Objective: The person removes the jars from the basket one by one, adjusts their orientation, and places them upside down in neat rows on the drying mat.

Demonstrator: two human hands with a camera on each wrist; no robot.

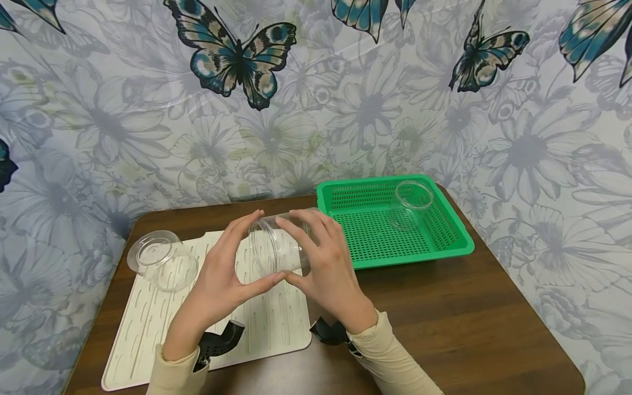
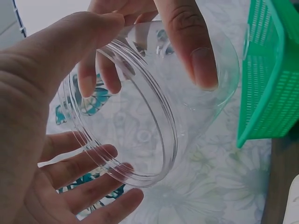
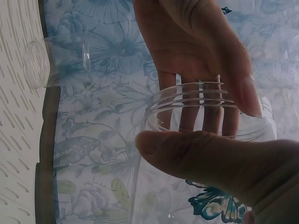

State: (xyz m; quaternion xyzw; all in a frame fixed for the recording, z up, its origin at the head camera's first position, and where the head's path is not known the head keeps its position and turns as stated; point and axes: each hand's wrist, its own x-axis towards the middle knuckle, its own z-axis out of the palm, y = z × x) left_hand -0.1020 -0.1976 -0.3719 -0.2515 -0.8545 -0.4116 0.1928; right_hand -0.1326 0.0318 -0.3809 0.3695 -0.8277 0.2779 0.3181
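Note:
A clear plastic jar (image 1: 278,247) lies on its side in the air above the white mat (image 1: 266,323), held between both hands. My left hand (image 1: 219,277) spans its ringed mouth end, thumb on the near side and fingers on the far side. My right hand (image 1: 329,260) grips the jar's body, thumb below and fingers over the top. In the left wrist view, fine ridges circle the jar's mouth end (image 2: 170,126). The tips of both thumbs come close together along the jar in the head view.
Another clear jar (image 1: 170,269) stands on the mat's far left corner. To the right sits a green plastic basket (image 1: 395,260) with a clear jar (image 1: 413,203) inside. Brown wooden table (image 1: 444,323) lies beneath. A butterfly-patterned cloth (image 1: 370,109) hangs behind.

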